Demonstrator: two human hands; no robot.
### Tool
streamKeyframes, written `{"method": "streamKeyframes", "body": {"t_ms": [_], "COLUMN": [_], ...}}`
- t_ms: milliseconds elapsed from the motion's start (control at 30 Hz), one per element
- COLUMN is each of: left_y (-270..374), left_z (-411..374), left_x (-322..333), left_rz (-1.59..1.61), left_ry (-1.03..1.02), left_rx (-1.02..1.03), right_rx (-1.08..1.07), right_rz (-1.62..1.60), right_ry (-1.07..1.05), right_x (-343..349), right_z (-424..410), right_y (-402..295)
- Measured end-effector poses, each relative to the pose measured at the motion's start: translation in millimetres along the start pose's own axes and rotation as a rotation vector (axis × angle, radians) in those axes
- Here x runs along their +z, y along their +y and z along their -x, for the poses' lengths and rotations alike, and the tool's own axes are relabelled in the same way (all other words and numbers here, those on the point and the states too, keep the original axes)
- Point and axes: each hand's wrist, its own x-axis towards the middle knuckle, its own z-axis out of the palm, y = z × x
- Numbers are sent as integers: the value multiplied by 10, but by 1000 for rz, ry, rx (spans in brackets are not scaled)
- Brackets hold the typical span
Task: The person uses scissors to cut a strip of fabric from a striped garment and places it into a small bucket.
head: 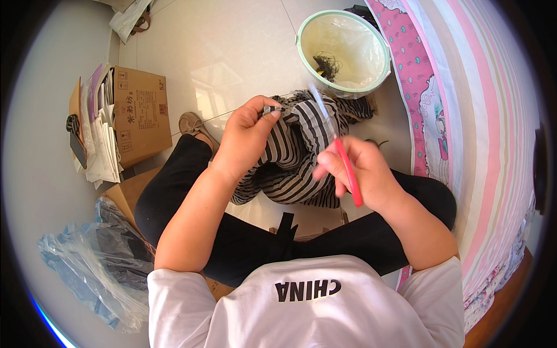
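Note:
Between thumb and fingers, my left hand [250, 126] pinches a small edge of black-and-grey striped fabric [320, 119]. The rest of that cloth hangs bunched between my knees, down towards the floor. My right hand [361, 167] grips what look like red-handled scissors [348, 174], their pale blade angled up and away from me. Motion blurs the blade and fingertips, so whether the blades are parted cannot be told. The blade passes in front of the cloth, to the right of my left hand.
Beyond the cloth stands a lined waste bin [343, 85] with a green rim and dark thread scraps [328, 67] inside. A cardboard box [141, 113] and papers [102, 139] are at left, above plastic bags [95, 269]. A bed with striped bedding [483, 113] borders the right.

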Motion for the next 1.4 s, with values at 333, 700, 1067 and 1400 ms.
{"method": "streamKeyframes", "body": {"t_ms": [333, 700, 1067, 1400], "left_y": [78, 56, 13, -36], "left_z": [137, 102, 86, 69], "left_x": [124, 26, 230, 59], "left_rz": [-581, -514, -984, -340], "left_ry": [-118, 185, 88, -192], "left_rx": [585, 264, 662, 453], "right_rx": [-272, 62, 50, -31], "right_rz": [364, -129, -107, -39], "right_ry": [222, 164, 41, 96], "right_x": [-117, -251, -168, -342], "right_z": [-463, -448, -386, -420], "right_y": [133, -102, -80, -180]}}
